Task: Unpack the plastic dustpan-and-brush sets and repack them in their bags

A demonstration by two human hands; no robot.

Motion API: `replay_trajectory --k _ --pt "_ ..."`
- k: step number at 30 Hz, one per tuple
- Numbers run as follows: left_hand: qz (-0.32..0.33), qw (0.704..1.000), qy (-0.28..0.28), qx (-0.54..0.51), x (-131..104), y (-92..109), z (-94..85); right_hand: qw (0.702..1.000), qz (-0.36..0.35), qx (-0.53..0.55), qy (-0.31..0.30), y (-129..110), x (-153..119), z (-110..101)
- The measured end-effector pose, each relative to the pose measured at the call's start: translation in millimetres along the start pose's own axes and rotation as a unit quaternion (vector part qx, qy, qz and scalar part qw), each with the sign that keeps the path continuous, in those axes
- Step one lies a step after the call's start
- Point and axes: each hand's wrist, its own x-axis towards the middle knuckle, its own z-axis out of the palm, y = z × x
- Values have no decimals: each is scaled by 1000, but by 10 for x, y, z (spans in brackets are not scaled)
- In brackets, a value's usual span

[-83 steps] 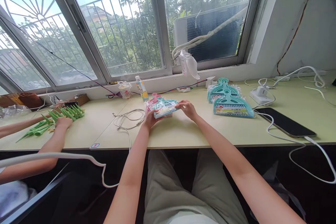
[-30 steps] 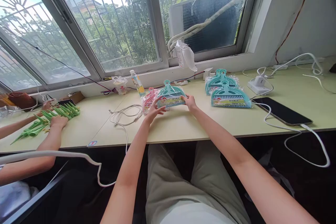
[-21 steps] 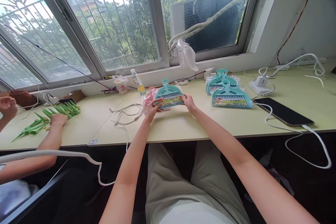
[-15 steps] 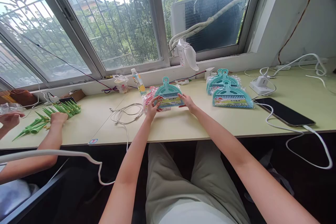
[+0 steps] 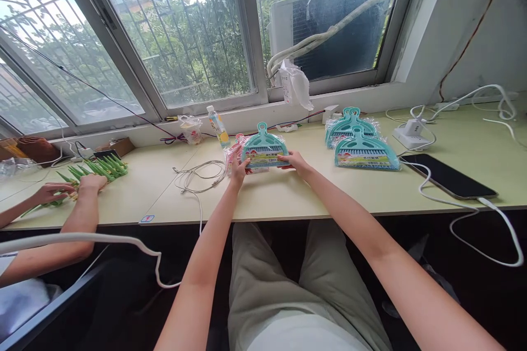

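Observation:
Between my two hands is a teal dustpan and brush set (image 5: 264, 148) in clear wrap, its handle pointing toward the window and its printed label facing me. My left hand (image 5: 239, 169) grips its left lower edge, with the thumb on the front. At the opposite lower corner my right hand (image 5: 297, 162) is closed on it, thumb in front and fingers partly hidden behind. A pink wrapped set (image 5: 233, 154) lies behind and to the left, mostly covered. Off to the right, teal wrapped sets (image 5: 362, 148) lie overlapping on the table (image 5: 263, 197).
A black phone (image 5: 448, 175) with a white cable and a charger block (image 5: 410, 134) are at the right. Left of my hands lie a coiled cable (image 5: 201, 176) and a bottle (image 5: 218, 127). A co-worker's hands (image 5: 93, 182) handle green pointed items (image 5: 111, 167) at far left.
My fingers have shifted lower on the teal set, so more of its label shows. The co-worker's far-left hand has moved right, onto the green items.

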Motion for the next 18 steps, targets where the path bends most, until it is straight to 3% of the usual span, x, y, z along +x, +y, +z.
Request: replay_trajectory --k 5,9,11,14,18 --pt "32 998 45 6 50 -67 9 1000 11 0 17 -13 24 11" --pt "33 999 -20 27 86 -13 -85 998 -2 24 52 -24 63 -24" --pt "73 992 -44 93 100 21 -188 995 -15 50 89 -41 80 -72" --pt "133 952 -36 274 112 20 -389 985 -25 95 142 -77 93 -155" --pt "93 884 -26 457 133 -56 -622 975 -7 130 182 -109 91 -221"
